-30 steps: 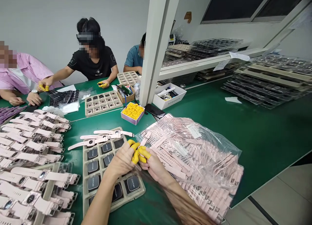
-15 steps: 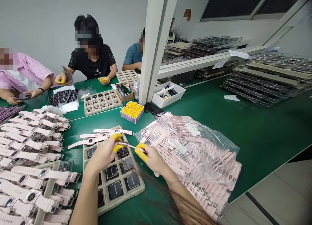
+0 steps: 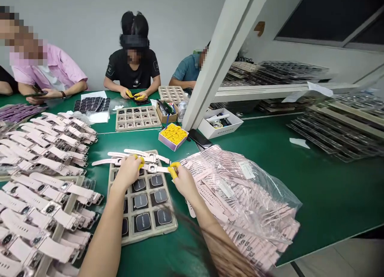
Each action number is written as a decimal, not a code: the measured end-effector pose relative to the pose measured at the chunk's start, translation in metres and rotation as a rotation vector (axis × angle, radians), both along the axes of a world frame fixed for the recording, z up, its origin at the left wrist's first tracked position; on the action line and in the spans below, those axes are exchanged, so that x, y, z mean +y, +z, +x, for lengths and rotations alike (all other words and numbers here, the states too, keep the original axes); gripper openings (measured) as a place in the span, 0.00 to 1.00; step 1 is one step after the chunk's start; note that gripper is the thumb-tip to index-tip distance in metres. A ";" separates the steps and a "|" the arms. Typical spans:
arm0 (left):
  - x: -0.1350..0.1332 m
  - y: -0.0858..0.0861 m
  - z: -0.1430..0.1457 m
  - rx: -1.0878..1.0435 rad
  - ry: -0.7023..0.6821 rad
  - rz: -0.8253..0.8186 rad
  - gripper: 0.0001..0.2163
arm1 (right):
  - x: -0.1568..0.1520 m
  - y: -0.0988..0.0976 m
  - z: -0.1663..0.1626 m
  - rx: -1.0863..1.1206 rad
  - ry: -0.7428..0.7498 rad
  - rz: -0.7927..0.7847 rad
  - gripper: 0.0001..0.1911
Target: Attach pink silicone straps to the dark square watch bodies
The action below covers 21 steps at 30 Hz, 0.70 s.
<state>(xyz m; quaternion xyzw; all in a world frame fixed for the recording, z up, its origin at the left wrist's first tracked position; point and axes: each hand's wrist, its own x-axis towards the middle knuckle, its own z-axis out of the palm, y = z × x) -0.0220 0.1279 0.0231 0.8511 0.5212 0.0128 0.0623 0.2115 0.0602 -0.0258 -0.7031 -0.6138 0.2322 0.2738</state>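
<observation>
My left hand (image 3: 128, 171) and my right hand (image 3: 182, 181) both wear yellow finger cots and pinch the two ends of a pink-strapped watch (image 3: 153, 168), held flat just above the far end of a beige tray (image 3: 143, 229) of dark square watch bodies. Two more pink watches (image 3: 144, 153) lie across the tray's far edge. A clear plastic bag of pink straps (image 3: 240, 201) lies right beside my right hand.
Rows of finished pink watches (image 3: 45, 165) cover the left of the green table (image 3: 300, 177). Beyond are a small box of yellow finger cots (image 3: 173, 135), a black phone (image 3: 200, 138), another tray (image 3: 137, 118), a white bin (image 3: 220, 123) and a white post (image 3: 216, 57). Three people sit opposite.
My hands moved apart and away from me, from over the tray's middle to its far end, stretching the pink watch flat between them. The view swung left.
</observation>
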 end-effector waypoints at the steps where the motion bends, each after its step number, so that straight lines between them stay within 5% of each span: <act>1: 0.001 -0.002 0.001 -0.007 0.008 0.007 0.18 | 0.004 0.001 0.001 -0.048 0.006 -0.018 0.12; 6: -0.001 -0.001 0.003 -0.004 0.090 0.059 0.16 | 0.004 0.009 0.010 -0.204 0.044 -0.051 0.15; 14: -0.024 0.012 0.002 0.103 0.162 -0.061 0.14 | -0.026 0.021 0.035 -0.488 0.334 -0.132 0.26; 21: -0.027 0.012 0.008 0.131 0.191 -0.105 0.17 | -0.029 0.021 0.044 -0.503 0.396 -0.012 0.12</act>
